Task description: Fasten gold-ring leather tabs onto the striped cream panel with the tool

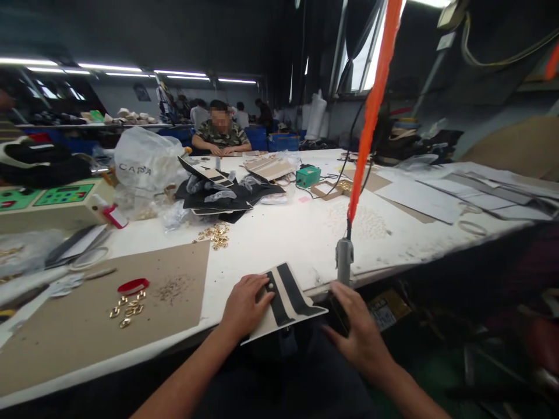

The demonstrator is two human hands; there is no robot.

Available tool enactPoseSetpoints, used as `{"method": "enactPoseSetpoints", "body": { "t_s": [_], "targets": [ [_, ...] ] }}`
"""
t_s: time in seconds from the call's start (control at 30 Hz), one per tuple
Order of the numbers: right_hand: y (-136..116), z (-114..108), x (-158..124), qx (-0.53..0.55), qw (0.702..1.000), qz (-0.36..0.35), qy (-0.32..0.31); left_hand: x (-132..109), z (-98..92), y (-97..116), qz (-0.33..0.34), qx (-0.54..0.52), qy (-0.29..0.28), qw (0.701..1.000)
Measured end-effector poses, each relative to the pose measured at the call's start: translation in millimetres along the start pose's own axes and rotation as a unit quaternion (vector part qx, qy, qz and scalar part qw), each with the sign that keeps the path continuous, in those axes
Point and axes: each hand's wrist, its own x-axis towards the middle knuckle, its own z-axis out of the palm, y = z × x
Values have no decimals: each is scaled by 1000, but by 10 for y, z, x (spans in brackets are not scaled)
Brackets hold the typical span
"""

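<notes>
head view: striped panel (288, 291) at the table's near edge, between the hands, stripes slanting away leftward. left hand (247, 302) nearer, fingers and thumb resting on its left side; grip beneath, can't tell. right hand (364, 331) spread wide, right of it, just below hanging grey tool (345, 262). white table (279, 233): gold fittings (218, 235), brown sheet (174, 326). co-worker (222, 134) across, dim workroom.

White counter (271, 233) before me: brown sheet (78, 343) near left, gold pieces (219, 237) beside it, green box (308, 176) far, papers (428, 195) right, striped panel (287, 291) under my left fingers (253, 283).
</notes>
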Motion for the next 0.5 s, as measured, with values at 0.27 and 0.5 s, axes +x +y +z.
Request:
{"method": "enactPoseSetpoints", "body": {
  "t_s": [0.27, 0.5],
  "targets": [
    [-584, 306, 740, 341, 922, 123, -138, -92, -298, 131, -106, -184, 16, 977],
    [-823, 286, 1365, 393, 887, 228, -76, -477, -599, 695, -240, -572, -60, 782]
  ]
}}
